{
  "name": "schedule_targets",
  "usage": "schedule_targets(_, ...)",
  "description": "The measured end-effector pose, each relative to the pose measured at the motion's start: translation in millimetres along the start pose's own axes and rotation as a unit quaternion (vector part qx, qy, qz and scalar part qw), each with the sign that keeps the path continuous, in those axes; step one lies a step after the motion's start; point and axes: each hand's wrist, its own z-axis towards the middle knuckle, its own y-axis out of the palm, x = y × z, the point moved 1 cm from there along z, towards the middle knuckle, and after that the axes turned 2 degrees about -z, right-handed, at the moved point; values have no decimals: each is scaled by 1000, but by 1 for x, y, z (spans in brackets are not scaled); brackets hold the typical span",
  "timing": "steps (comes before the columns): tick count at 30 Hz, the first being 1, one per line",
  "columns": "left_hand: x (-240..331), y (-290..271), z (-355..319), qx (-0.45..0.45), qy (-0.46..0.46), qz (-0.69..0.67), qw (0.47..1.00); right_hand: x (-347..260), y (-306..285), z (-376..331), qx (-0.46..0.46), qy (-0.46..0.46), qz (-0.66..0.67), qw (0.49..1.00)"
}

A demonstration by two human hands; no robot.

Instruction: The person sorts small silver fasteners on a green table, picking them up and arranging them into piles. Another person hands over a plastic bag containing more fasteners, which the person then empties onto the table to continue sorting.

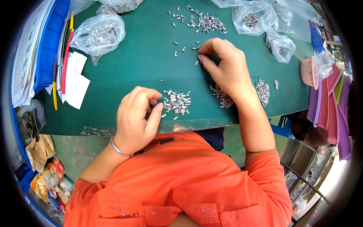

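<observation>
My right hand (227,66) reaches over the green table, thumb and forefinger pinched at a small silvery metal part (197,62). Several similar loose parts (183,49) lie just beyond its fingertips. My left hand (138,113) rests near the front edge, fingers half curled, with a gap between thumb and forefinger; I see nothing between them. Right beside those fingertips is a pile of small metal parts (177,102). Another pile (223,97) sits partly hidden under my right wrist, and a third (262,92) lies to the right of that forearm.
At the far side is a scattered heap of parts (210,23). Clear plastic bags of parts stand at the back left (100,36) and back right (253,17). A blue bin (53,41), red-handled tool (68,60) and white papers (77,90) occupy the left side.
</observation>
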Motion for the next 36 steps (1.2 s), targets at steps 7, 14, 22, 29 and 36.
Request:
schedule_targets(7,0,-1,0,1,0,-5,1000,-3,0,1,20,16,49,998)
schedule_targets(14,-1,-1,1,0,0,-2,1000,-20,-1,-5,-71,-81,131,986)
schedule_targets(22,-1,-2,0,6,7,-1,1000,-16,6,15,-23,-112,48,992)
schedule_targets(29,5,-2,1,20,19,9,1000,-15,15,23,-91,-185,-11,978)
schedule_targets(36,4,-3,2,6,23,19,1000,-35,7,7,-15,-164,117,979)
